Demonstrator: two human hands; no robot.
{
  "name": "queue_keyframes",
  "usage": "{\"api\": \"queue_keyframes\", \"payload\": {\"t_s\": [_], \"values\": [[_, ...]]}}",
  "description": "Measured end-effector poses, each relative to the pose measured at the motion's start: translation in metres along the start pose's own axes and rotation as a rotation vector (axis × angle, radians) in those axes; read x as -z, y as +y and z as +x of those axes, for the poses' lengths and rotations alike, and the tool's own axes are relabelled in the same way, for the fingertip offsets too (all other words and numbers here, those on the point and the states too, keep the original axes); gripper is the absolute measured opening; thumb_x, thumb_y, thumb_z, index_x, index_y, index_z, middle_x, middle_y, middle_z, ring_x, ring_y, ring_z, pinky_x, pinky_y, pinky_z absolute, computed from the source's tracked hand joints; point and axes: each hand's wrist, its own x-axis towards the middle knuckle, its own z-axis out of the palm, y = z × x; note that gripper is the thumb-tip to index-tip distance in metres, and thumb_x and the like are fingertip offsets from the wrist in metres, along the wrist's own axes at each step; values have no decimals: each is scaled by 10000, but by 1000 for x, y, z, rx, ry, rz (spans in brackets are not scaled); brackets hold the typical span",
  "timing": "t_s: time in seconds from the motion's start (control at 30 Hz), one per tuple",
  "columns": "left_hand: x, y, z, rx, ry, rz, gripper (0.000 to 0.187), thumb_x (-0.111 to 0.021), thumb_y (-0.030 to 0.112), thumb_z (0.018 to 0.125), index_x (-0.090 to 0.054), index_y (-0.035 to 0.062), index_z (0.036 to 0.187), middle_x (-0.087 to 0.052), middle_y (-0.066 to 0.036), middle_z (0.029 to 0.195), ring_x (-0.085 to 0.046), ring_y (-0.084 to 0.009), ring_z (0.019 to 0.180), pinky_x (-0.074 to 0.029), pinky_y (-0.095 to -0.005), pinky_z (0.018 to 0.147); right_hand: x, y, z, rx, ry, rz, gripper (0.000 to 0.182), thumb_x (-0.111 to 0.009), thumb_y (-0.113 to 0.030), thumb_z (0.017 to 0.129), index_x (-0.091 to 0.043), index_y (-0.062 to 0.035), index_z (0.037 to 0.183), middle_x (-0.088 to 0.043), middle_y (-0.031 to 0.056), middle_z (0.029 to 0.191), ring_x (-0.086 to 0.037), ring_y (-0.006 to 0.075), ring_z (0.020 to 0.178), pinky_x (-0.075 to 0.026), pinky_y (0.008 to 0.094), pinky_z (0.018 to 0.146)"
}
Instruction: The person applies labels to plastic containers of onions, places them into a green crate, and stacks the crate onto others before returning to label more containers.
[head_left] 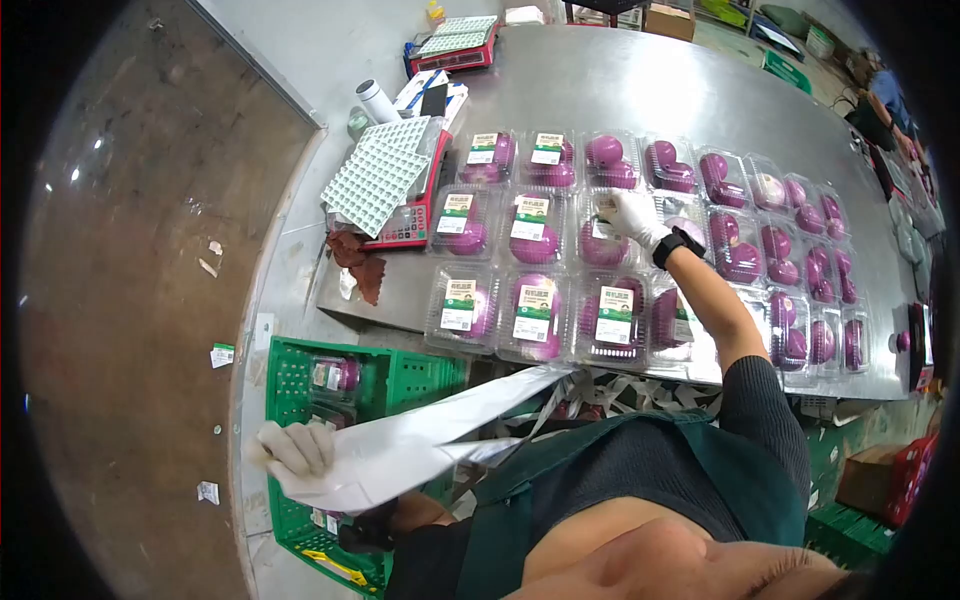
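Observation:
My left hand point(295, 455), in a white glove, is closed around a long white label strip point(400, 440) that trails right toward the table edge. My right hand point(632, 218), gloved with a black band at the wrist, is over a clear plastic box point(602, 248) in the middle row. Its fingers are bent around a small label point(605, 205) at the box lid; the fingertips are partly hidden. Round purple vegetables show through the boxes. Printed labels are on the boxes at the left, such as the front labelled box point(533, 312); boxes farther right show none.
A metal table point(590, 85) carries the rows of boxes. Left of them, a red scale point(405, 225) bears green-and-white sheets point(378, 180) beside a white cup point(376, 100). Below the edge stands a green crate point(290, 400) holding packed boxes. Another person point(885, 105) is at the far right.

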Motion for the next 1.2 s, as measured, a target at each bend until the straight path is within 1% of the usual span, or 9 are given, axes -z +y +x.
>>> {"api": "queue_keyframes", "payload": {"t_s": [0.07,0.2,0.3,0.37,0.53,0.7,0.87,0.97,1.2], "values": [[15,-14,-11,-150,-132,411,187,-606,180,827,-470,72,758,-401,-26,638,-416,-118,545,-347,-284,477,4,-6,-2,-36,8,-192,458,-655,-400,784,-554,-13,1008,-636,217,927,-621,342,897,-511,429,771],[-3,-88,-13,789,253,723,64,-572,-27,826,-621,-32,786,-620,-83,735,-588,-121,646,-474,-256,607,14,-10,-15,-110,158,27,385,-700,-215,791,-513,42,1008,-614,211,941,-622,279,851,-522,379,710],[4,-185,-29,754,206,634,78,-629,47,868,-640,-22,833,-644,-47,726,-587,-87,660,-470,-219,597,44,-82,-86,232,-305,823,631,-640,-463,838,-510,-6,1253,-592,192,1198,-610,242,1032,-497,338,885],[3,-241,-48,575,129,578,116,-632,103,884,-636,-3,837,-632,-10,706,-570,-71,639,-457,-207,584,70,-124,-129,168,-622,1124,302,-702,-243,835,-650,-8,1017,-684,75,885,-602,96,785,-494,264,735],[-21,-281,-65,418,151,651,157,-605,153,911,-620,-2,936,-619,-7,826,-562,-89,758,-453,-226,693,58,-85,-137,-10,-13,1016,100,-650,-91,857,-631,7,852,-596,1,674,-498,47,643,-442,229,585],[-47,-309,-57,269,85,826,346,-447,272,992,-579,-20,1123,-612,-100,1080,-566,-124,886,-448,-280,829,75,-59,-130,27,-314,1295,413,-717,-149,815,-494,-23,1138,-576,37,942,-526,90,862,-448,251,790],[-65,-331,-56,371,102,723,516,-395,360,997,-380,-15,1350,-547,-119,1221,-561,-130,938,-440,-281,889,66,-38,-118,-55,-314,1436,137,-602,-102,906,-603,10,985,-617,3,824,-542,46,724,-461,208,660],[-67,-326,-60,528,-50,476,579,-627,228,900,-353,7,1360,-549,-91,1153,-566,-116,962,-482,-269,840,62,-31,-113,-95,-195,1466,129,-612,-84,890,-596,7,979,-617,1,820,-539,41,716,-458,205,636],[-45,-308,-58,710,-67,444,108,-620,1,860,-632,-13,967,-634,-11,823,-570,-67,795,-466,-224,739,105,-16,-105,84,-388,1582,300,-671,-142,842,-534,-84,1103,-524,-58,907,-480,34,828,-400,202,774]]}}
